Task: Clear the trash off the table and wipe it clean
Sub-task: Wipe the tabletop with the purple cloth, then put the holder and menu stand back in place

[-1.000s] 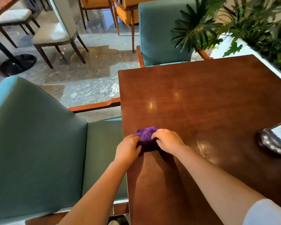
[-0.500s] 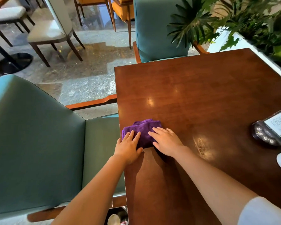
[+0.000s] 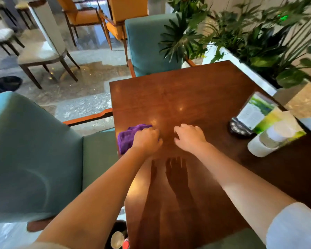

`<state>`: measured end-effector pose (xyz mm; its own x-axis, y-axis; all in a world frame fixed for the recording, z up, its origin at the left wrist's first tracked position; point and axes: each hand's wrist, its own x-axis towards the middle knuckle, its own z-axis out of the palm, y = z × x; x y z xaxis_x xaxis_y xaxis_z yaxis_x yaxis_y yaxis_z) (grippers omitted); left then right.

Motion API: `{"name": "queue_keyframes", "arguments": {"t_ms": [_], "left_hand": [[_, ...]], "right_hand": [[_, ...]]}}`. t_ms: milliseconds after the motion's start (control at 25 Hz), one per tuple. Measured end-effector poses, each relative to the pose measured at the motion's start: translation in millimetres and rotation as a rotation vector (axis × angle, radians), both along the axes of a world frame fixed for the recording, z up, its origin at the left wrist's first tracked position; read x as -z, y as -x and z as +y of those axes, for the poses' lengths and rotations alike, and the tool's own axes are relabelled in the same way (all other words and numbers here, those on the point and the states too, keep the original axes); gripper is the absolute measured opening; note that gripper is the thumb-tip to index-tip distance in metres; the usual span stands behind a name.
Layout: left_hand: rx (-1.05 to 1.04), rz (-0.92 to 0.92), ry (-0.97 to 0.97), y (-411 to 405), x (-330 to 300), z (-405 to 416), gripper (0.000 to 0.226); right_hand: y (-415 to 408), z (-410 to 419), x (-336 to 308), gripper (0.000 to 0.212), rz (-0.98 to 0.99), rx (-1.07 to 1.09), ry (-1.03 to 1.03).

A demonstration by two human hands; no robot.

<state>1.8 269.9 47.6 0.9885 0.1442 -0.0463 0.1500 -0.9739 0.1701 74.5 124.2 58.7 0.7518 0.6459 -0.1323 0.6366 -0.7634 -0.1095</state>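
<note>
A purple cloth lies at the left edge of the dark wooden table. My left hand rests on the cloth's right part with its fingers curled over it. My right hand hovers just above the bare wood a little to the right of the cloth, fingers loosely spread and holding nothing. The hands are apart, and their shadows fall on the wood towards me.
A green-and-white tissue pack, a white cup and a menu stand on a black base sit at the table's right side. Teal chairs stand left and at the far end. Plants line the right. A bin sits below.
My right hand has come off the cloth and moved right. My left hand has closed on the cloth. The view has swung to show the table's right side.
</note>
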Motion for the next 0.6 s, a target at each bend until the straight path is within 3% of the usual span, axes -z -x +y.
{"name": "queue_keyframes", "arguments": {"t_ms": [280, 600], "left_hand": [[0.141, -0.223, 0.035, -28, 2, -102, 0.029], [0.229, -0.139, 0.061, -67, 78, -204, 0.055]], "right_hand": [[-7, -120, -15, 0.03, -0.144, 0.219, -0.046], [-50, -245, 2, 0.044, -0.343, 0.456, 0.068]]}}
